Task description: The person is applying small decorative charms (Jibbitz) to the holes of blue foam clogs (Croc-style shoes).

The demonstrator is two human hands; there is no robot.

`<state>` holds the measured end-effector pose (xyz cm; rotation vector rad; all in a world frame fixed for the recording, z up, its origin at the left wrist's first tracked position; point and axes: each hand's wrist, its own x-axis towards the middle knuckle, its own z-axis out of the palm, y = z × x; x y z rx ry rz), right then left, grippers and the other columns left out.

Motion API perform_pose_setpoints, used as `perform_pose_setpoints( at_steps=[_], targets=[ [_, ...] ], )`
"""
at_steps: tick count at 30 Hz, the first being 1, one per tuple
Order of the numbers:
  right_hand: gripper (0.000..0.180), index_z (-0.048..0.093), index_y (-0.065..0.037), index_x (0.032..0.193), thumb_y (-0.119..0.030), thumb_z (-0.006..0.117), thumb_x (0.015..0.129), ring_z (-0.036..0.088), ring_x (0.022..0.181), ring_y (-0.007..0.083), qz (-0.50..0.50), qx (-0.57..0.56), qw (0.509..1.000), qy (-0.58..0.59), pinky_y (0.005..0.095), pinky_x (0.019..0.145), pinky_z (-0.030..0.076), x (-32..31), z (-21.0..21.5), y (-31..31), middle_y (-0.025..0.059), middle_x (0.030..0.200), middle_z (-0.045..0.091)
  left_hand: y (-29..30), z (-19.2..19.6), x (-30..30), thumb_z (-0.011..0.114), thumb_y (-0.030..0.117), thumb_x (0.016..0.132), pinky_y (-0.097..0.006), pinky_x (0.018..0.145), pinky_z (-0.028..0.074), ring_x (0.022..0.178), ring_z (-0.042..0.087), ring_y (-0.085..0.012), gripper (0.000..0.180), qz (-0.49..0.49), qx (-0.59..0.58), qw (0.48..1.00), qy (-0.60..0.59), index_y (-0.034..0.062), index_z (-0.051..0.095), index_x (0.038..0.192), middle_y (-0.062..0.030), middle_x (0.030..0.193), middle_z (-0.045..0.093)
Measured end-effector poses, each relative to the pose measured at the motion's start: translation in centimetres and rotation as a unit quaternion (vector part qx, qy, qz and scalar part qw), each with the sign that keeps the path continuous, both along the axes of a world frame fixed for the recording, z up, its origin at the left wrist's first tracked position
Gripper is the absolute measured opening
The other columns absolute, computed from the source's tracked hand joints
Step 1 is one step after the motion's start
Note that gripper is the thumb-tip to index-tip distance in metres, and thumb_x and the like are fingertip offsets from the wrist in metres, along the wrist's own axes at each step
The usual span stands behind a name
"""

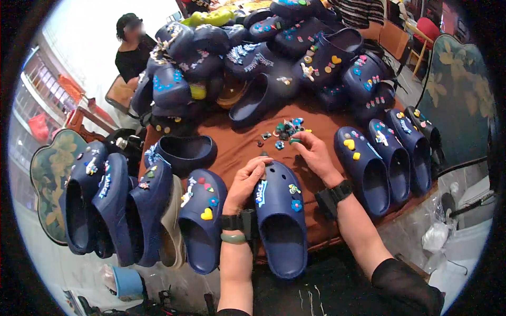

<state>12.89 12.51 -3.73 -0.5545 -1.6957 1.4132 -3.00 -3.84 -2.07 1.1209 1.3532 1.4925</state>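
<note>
- Centrally, a navy clog (pixel 282 221) lies on the brown tabletop (pixel 237 147), toe pointing away from the person and heel opening hanging over the near edge.
- Left hand (pixel 246 181) rests on the clog's toe, fingers curled down and pressing on its upper left edge — a steadying grip rather than a full clasp.
- Right hand (pixel 314 152) reaches just past the clog's toe to a small pile of charms (pixel 284 129); thumb and forefinger are pinched narrowly on a small green charm (pixel 294 140).
- That clog already carries a white-and-blue lettered charm, a small multicoloured one and a blue flower on its upper.
- Both wrists wear dark straps; the left also has a pale green bangle (pixel 233 238).
- Just left of the held clog sits another navy clog with a yellow heart charm (pixel 206 214), and further left more decorated clogs (pixel 110 205) line the table edge.
- On the right, a row of three decorated clogs (pixel 390 163) lies side by side, well apart from the hands.
- Behind the charm pile, a large heap of navy clogs (pixel 263 58) fills the far side of the table.
- At the upper left — beyond the heap — a person in black (pixel 132 50) sits.
</note>
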Motion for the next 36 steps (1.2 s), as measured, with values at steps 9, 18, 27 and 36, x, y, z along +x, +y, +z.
perform_pose_setpoints(
  at_steps=[9,18,27,36],
  targets=[
    [0.013,0.065,-0.003,0.093,-0.016,0.062,0.09,0.056,0.086,0.0064,0.199,-0.115,0.972,-0.05,0.0218,0.077,0.045,0.4,2.3,-3.2,-0.0015,0.094,0.061,0.4,-0.4,0.5,0.053,0.017,0.096,-0.02,0.084,0.042,0.096,0.051,-0.0058,0.047,0.004,-0.029,0.995,-0.091,0.0015,0.042,0.138,-0.0032,0.124,0.053],
    [0.023,0.055,-0.001,0.109,-0.015,0.061,0.091,0.054,0.097,0.0102,0.184,-0.082,0.977,-0.069,0.026,0.086,0.044,-1.9,1.5,-5.4,0.0028,0.103,0.059,0.5,-2.2,-0.9,0.054,0.021,0.095,-0.027,0.098,0.04,0.117,0.047,-0.0142,0.047,0.023,-0.016,0.999,-0.017,-0.0002,0.043,0.136,-0.0065,0.126,0.053],
    [0.022,0.054,-0.001,0.111,-0.013,0.057,0.093,0.052,0.101,0.0116,0.207,-0.051,0.97,-0.115,0.0256,0.09,0.042,-1.0,1.3,-5.0,0.0039,0.105,0.057,-0.1,-0.9,0.8,0.066,0.025,0.088,-0.03,0.099,0.04,0.115,0.051,-0.0168,0.053,0.004,-0.009,1.0,0.007,-0.0006,0.049,0.131,-0.0086,0.125,0.055],
    [0.022,0.057,-0.003,0.105,-0.022,0.048,0.098,0.051,0.093,0.0073,0.211,-0.1,0.97,-0.072,0.0226,0.082,0.042,-1.1,1.1,-4.5,-0.0002,0.098,0.058,0.7,-0.6,0.5,0.069,0.019,0.084,-0.023,0.085,0.046,0.096,0.057,-0.0105,0.047,0.007,-0.051,0.997,-0.053,0.001,0.054,0.125,-0.0044,0.11,0.061]
  ],
)
